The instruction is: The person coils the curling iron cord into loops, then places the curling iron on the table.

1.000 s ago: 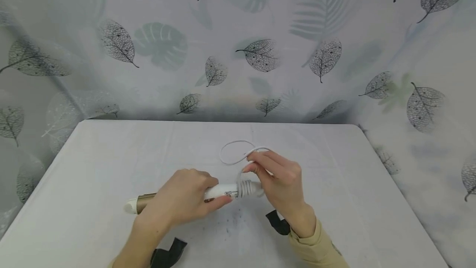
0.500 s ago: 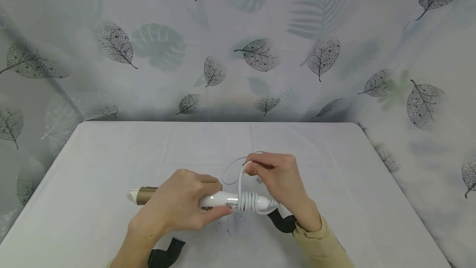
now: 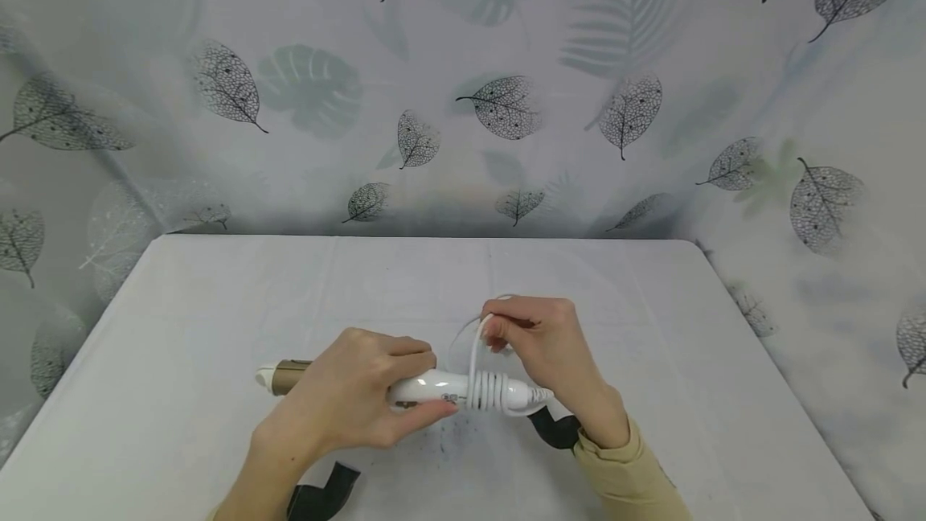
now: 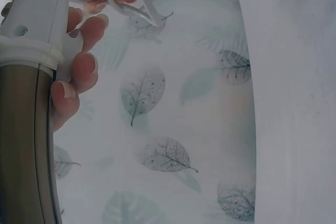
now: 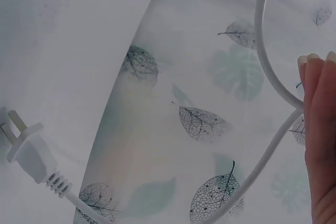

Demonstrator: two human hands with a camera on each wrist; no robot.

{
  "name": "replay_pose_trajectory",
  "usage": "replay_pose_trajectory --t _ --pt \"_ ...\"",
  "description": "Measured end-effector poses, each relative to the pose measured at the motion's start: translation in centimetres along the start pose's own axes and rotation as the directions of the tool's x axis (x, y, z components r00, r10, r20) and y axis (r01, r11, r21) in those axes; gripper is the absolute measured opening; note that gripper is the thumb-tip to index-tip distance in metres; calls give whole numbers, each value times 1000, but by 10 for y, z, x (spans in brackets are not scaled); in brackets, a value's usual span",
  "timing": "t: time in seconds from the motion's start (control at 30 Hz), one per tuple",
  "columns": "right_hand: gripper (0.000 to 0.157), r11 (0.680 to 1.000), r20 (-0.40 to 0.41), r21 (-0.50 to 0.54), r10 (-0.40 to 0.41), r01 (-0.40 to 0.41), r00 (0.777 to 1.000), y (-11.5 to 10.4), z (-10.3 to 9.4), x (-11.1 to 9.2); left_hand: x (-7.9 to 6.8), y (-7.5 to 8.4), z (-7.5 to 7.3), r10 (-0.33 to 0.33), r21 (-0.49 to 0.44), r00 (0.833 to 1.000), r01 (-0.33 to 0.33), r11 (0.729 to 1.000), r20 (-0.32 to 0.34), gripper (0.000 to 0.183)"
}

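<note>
Evidently, the room is closed in by a pale grey fabric backdrop [image 3: 448, 38] printed with black skeleton leaves [image 3: 504, 108] and faded green fronds [image 3: 313, 91]; it fills the head view from nine o'clock through twelve to three. Below it extends a white, flat-topped table [image 3: 651, 344] with rounded far corners, at ten and two o'clock. Its surface is faintly creased.

The white and gold-brown cylindrical curling iron [image 3: 432, 386] is located between six and seven o'clock, its gold-brown barrel [image 3: 289, 377] directed towards nine, its corded end towards three. Contact with the tabletop cannot be confirmed. The bare left hand [image 3: 354, 392], at seven o'clock, has its fingers curled around the iron. The bare right hand [image 3: 542, 336], at five o'clock, pinches a thin white cord [image 3: 488, 391] between thumb and fingertips; the cord is coiled around the handle's end. A khaki fabric sleeve [image 3: 633, 473] covers the right forearm.

Two bent black strips [image 3: 325, 495] show, at seven and five o'clock, material undetermined. Bluish-grey smudges [image 3: 450, 434] mark the surface at six. A white two-pin plug [image 5: 34, 156] appears at eight o'clock in the right wrist view.
</note>
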State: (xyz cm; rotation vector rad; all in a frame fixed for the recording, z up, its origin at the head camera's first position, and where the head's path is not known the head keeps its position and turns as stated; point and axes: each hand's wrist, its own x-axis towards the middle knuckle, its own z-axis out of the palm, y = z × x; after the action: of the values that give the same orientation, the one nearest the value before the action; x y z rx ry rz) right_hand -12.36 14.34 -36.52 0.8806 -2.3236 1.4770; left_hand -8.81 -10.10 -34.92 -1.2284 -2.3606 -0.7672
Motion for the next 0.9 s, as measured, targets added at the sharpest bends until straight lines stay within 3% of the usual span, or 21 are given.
replay_pose_trajectory --t 0.13,0.4,0.77,0.9 --pt "13 996 15 -46 -81 82 997 0 -1 1 1 1 0 16 -21 999 -16 1000 -28 39" --pt "17 980 92 -130 -140 151 986 1 2 2 2 1 0 -2 -1 997 2 1000 -82 31" --pt "19 984 128 -156 -70 90 989 4 7 0 5 -2 1 -3 66 977 17 998 -211 32" --pt "18 974 149 -228 43 -8 988 3 12 1 6 -2 1 -31 89 965 56 994 -261 34"
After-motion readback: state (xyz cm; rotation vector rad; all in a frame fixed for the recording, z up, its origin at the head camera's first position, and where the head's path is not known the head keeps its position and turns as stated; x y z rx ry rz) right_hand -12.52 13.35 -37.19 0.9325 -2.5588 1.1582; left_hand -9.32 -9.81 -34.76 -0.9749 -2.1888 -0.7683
